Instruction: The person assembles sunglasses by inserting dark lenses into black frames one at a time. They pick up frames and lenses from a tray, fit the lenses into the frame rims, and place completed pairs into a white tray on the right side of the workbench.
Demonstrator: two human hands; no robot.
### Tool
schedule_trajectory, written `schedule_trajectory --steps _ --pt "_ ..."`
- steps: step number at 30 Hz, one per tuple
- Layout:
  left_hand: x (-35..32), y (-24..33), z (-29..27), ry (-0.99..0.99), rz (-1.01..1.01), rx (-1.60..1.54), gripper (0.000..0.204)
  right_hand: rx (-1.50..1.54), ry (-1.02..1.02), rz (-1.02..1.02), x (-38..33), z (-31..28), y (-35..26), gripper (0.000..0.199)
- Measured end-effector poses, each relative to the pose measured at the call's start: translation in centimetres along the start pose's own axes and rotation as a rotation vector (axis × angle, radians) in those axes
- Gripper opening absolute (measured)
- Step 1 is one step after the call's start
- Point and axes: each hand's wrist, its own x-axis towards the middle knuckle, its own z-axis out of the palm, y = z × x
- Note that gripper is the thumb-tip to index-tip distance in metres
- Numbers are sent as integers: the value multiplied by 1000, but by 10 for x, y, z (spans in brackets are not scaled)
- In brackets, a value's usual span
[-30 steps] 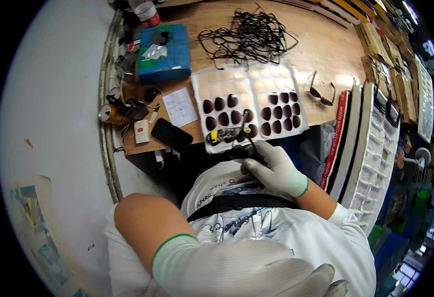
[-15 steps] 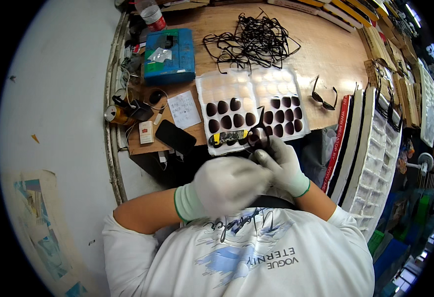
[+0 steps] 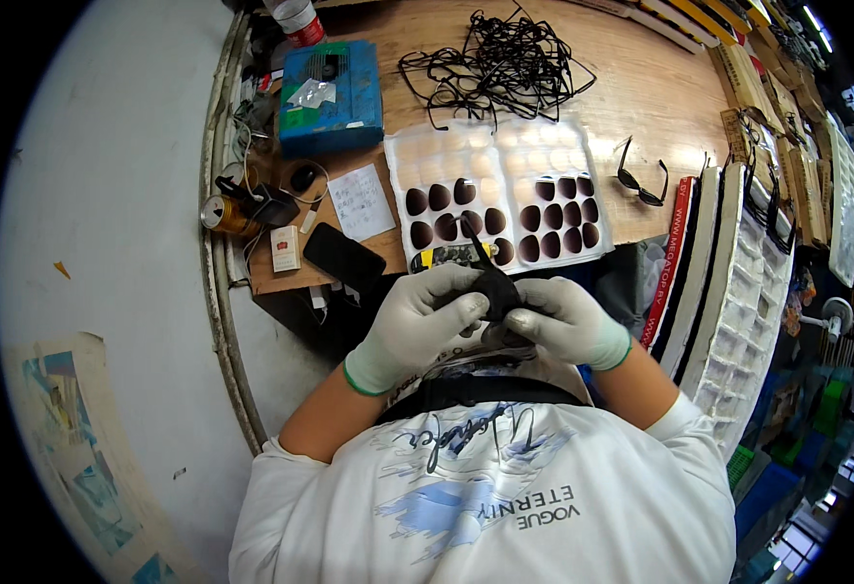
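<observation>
Pale, knit-gloved hands [image 3: 425, 319] [image 3: 575, 319] pinch slender-armed black glasses [image 3: 482, 255].

Wooden table [image 3: 646, 107], lens tray [image 3: 446, 156], likely eyeglass frames [image 3: 517, 70]

Single view: left fisheye of a head-worn pair, facing steeply downward. Vantage is above the near side of the lens tray [image 3: 506, 200]. Wearer's torso [image 3: 490, 487], before the tray, is nearest; benchtop [image 3: 641, 107] beyond it lies farther.

Green-edged white gloves [image 3: 409, 326] pair with a printed white T-shirt [image 3: 622, 477].
</observation>
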Motion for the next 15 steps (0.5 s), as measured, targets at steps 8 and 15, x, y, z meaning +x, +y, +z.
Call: schedule_trajectory --steps 8,15 --pt "-4 -2 -4 37 175 330 19 -329 93 -134 3 -2 3 23" --pt "-6 -8 -5 31 349 503 18 -411 203 -242 -4 9 7 25"
